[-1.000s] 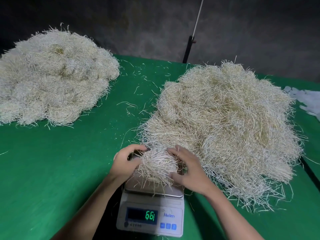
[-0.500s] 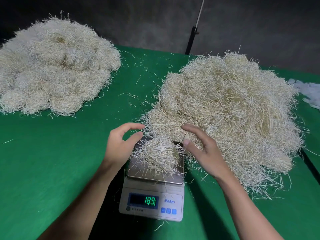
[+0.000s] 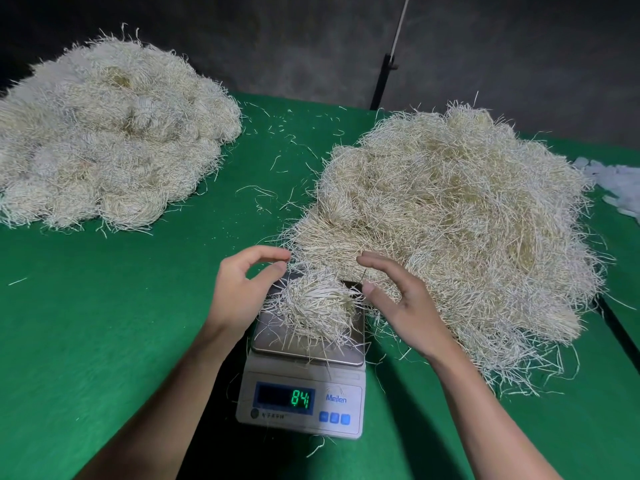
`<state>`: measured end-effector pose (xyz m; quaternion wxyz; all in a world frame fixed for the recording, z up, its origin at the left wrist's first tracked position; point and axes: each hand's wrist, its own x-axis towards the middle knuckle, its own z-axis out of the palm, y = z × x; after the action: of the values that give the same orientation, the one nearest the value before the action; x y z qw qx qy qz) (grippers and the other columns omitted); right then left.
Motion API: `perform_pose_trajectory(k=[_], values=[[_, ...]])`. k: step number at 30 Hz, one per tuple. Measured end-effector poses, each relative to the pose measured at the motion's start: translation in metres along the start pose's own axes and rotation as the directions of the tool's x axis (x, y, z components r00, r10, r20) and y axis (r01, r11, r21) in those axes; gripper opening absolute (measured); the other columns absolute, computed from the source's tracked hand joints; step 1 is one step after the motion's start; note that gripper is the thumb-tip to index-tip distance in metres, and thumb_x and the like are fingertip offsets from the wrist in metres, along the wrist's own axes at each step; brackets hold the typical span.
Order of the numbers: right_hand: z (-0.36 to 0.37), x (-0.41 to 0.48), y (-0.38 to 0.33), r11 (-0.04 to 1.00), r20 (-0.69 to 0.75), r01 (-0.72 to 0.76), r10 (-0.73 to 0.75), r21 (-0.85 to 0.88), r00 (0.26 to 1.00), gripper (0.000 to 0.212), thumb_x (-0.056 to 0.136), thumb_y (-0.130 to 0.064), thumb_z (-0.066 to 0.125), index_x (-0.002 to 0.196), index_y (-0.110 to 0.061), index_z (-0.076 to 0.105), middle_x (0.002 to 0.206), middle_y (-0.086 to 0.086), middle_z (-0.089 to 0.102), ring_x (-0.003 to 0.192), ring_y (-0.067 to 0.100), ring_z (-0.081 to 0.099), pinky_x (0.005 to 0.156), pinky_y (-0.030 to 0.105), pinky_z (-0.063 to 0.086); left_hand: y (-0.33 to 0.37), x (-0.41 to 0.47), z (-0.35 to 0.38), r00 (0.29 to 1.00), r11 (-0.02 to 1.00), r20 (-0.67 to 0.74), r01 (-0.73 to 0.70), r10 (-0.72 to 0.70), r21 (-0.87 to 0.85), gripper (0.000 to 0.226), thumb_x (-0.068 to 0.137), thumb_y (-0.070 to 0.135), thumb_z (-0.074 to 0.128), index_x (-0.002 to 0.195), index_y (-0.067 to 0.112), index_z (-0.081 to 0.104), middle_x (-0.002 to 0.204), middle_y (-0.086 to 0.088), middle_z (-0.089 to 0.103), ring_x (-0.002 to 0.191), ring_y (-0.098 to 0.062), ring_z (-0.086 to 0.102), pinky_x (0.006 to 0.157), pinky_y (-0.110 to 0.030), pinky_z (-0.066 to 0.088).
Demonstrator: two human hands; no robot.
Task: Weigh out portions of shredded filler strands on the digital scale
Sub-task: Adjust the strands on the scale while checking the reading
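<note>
- Tabletop (image 3: 104, 323), covered in green cloth, is stretching out beneath both hands and well beyond them on every side.
- Main heap of shredded strands (image 3: 467, 220) is sprawling just beyond and outward of the right hand (image 3: 401, 306), with its near fringe running under that hand's outstretched fingers.
- Second heap (image 3: 110, 140) is lying well apart, far beyond and outward of the left hand (image 3: 242, 292).
- Digital scale (image 3: 301, 386) is sitting between the two wrists, with its metal platform (image 3: 311, 351) directly between the palms.
- Both hands are hovering released, fingers loosely curved and thumbs spread (neither is grasping anything), one on each side of the platform.
- Weighed portion (image 3: 315, 303), a small tangled tuft, is resting on the platform in the gap between the palms, just beside each. Whether the left palm is brushing its stray ends, I cannot tell.
- Display (image 3: 285, 398) is glowing green, nearer the person than either hand, and is reading 84 with a last mark too faint to read.
</note>
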<state>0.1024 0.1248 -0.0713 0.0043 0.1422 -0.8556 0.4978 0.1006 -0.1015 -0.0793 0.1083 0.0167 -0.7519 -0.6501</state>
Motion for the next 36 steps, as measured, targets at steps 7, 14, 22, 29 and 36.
perform_pose_trajectory(k=[7, 14, 22, 29, 36], values=[[-0.001, -0.001, -0.001, 1.000, 0.002, -0.014, 0.014, 0.000, 1.000, 0.040, 0.092, -0.015, 0.058, 0.111, -0.050, 0.049, 0.132, -0.024, 0.043, 0.130, 0.000, 0.037, 0.109, 0.028, 0.020, 0.003, -0.002, 0.003, 1.000, 1.000, -0.004, 0.016, -0.016, 0.014, 0.030, 0.084, 0.002, 0.063, 0.082, 0.031, 0.071, 0.092, 0.014, 0.072, 0.100, -0.007, 0.062, 0.101, -0.041, 0.043], [-0.003, 0.000, 0.002, 1.000, 0.016, -0.006, 0.006, 0.005, 1.000, 0.040, 0.092, -0.013, 0.058, 0.111, -0.047, 0.050, 0.130, -0.027, 0.043, 0.125, -0.010, 0.036, 0.108, 0.023, 0.019, 0.002, 0.000, 0.007, 1.000, 1.000, -0.004, 0.027, -0.027, 0.009, 0.032, 0.084, 0.002, 0.064, 0.081, 0.032, 0.071, 0.092, 0.012, 0.072, 0.101, -0.010, 0.063, 0.101, -0.044, 0.044], [-0.010, 0.006, 0.023, 0.999, -0.027, -0.050, 0.050, -0.005, 0.998, 0.039, 0.092, -0.011, 0.056, 0.120, -0.037, 0.051, 0.131, -0.018, 0.049, 0.124, 0.000, 0.043, 0.108, 0.025, 0.031, 0.003, 0.004, 0.014, 0.999, 0.999, 0.018, 0.032, -0.032, 0.021, 0.034, 0.084, 0.002, 0.064, 0.079, 0.035, 0.071, 0.090, 0.014, 0.072, 0.091, -0.005, 0.065, 0.089, -0.032, 0.049], [-0.071, 0.049, 0.071, 0.864, -0.194, -0.143, 0.054, -0.483, 0.979, 0.047, 0.088, 0.004, 0.052, 0.132, -0.013, 0.050, 0.136, 0.006, 0.051, 0.111, 0.006, 0.050, 0.095, 0.003, 0.029, 0.027, 0.030, 0.045, 0.999, 0.996, 0.053, 0.008, -0.013, 0.086, 0.024, 0.086, 0.011, 0.064, 0.082, 0.034, 0.071, 0.091, 0.020, 0.070, 0.089, 0.004, 0.062, 0.079, -0.018, 0.043], [-0.090, 0.095, 0.109, 0.559, 0.148, -0.056, 0.313, -0.827, 0.938, 0.055, 0.082, -0.017, 0.061, 0.134, -0.027, 0.045, 0.122, 0.004, 0.054, 0.111, 0.022, 0.052, 0.097, 0.036, 0.046, 0.070, 0.076, 0.123, 0.979, 0.973, 0.205, -0.060, 0.014, 0.222, 0.018, 0.085, 0.011, 0.065, 0.083, 0.029, 0.065, 0.090, 0.007, 0.068, 0.082, -0.009, 0.064, 0.064, -0.008, 0.048]])
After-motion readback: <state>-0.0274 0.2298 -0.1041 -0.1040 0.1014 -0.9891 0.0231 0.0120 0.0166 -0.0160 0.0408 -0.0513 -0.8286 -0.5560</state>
